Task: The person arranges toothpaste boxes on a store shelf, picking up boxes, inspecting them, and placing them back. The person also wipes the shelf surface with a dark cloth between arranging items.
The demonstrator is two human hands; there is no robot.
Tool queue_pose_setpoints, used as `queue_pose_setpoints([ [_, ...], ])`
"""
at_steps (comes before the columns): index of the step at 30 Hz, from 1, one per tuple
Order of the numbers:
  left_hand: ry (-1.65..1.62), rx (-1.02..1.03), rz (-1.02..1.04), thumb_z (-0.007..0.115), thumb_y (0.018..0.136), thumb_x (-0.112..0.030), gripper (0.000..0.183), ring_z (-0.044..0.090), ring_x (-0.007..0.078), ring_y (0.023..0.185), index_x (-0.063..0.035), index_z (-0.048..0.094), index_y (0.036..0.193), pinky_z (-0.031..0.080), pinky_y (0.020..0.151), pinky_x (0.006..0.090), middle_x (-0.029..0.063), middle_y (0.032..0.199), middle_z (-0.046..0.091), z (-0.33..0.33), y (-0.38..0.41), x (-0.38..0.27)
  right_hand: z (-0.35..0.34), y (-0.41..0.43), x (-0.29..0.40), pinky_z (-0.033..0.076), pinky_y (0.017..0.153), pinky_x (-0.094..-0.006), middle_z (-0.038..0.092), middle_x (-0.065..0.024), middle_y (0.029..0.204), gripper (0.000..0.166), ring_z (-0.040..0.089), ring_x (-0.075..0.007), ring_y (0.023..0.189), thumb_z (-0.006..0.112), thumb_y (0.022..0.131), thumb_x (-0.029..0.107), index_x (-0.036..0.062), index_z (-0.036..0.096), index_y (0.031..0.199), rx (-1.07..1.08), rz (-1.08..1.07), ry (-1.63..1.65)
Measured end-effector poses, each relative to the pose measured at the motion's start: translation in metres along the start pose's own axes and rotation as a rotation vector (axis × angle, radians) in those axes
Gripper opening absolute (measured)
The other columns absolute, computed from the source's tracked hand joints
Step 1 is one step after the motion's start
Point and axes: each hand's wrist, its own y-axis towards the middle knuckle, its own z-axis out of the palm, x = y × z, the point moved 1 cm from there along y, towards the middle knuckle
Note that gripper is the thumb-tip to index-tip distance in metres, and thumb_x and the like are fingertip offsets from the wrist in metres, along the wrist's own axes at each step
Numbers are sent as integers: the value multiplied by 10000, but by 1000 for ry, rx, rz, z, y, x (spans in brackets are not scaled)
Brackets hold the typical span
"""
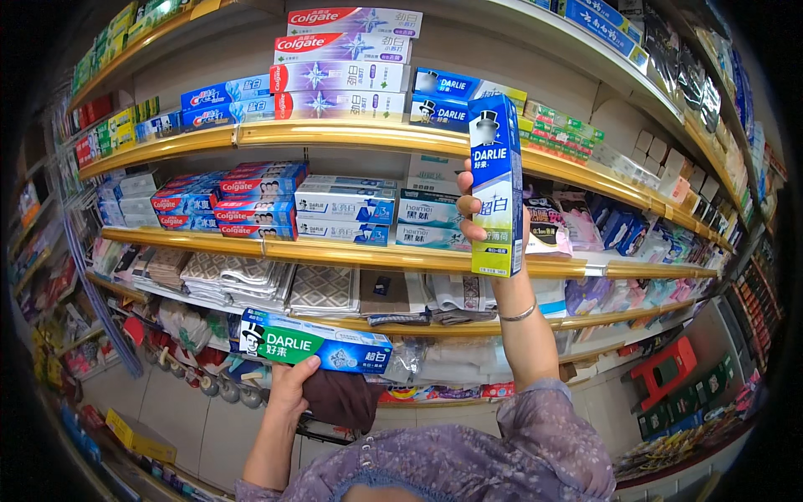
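Observation:
My left hand holds a green and blue Darlie toothpaste box lengthwise, its thumb on the front face; a dark brown cloth hangs beneath it. Raised in front of the shelves, my right hand grips an upright blue, white and lime Darlie toothpaste box, with its fingers around the left edge. A bracelet is on that wrist. Behind this box, more blue Darlie boxes lie stacked on the upper shelf, beside a stack of white and purple Colgate boxes.
Yellow-edged shelves curve across the view. Colgate boxes, white Darlie boxes and Heimei boxes fill a lower shelf, above folded towels. A red plastic stool is at the right, a yellow box at the lower left.

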Motion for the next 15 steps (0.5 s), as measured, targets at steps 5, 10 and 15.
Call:
queue_pose_setpoints([
  [5, 50, 9, 4, 731, 719, -122, 707, 566, 272, 1084, -45, 383, 1329, 498, 930, 419, 128, 1210, 538, -9, -1, 0, 0, 0, -4, 505, 588, -366, 569, -200, 1186, 533, 562, -264, 887, 418, 969, 313, -43, 360, 1362, -3, 10, -17],
  [10, 56, 20, 0, 733, 721, -128, 731, 557, 277, 1099, -55, 358, 1344, 493, 941, 423, 133, 1227, 524, -13, -1, 0, 2, 1, -6, 545, 639, -386, 579, -186, 1147, 504, 570, -253, 876, 427, 966, 281, -41, 369, 1349, -13, -19, -74],
  [15, 66, 2, -4, 729, 718, -122, 725, 555, 282, 1106, -50, 363, 1340, 484, 956, 430, 140, 1224, 524, -15, -1, 0, -1, 0, -7, 579, 710, -415, 576, -174, 1128, 520, 583, -254, 897, 473, 946, 279, -41, 369, 1343, -32, -20, -93],
])
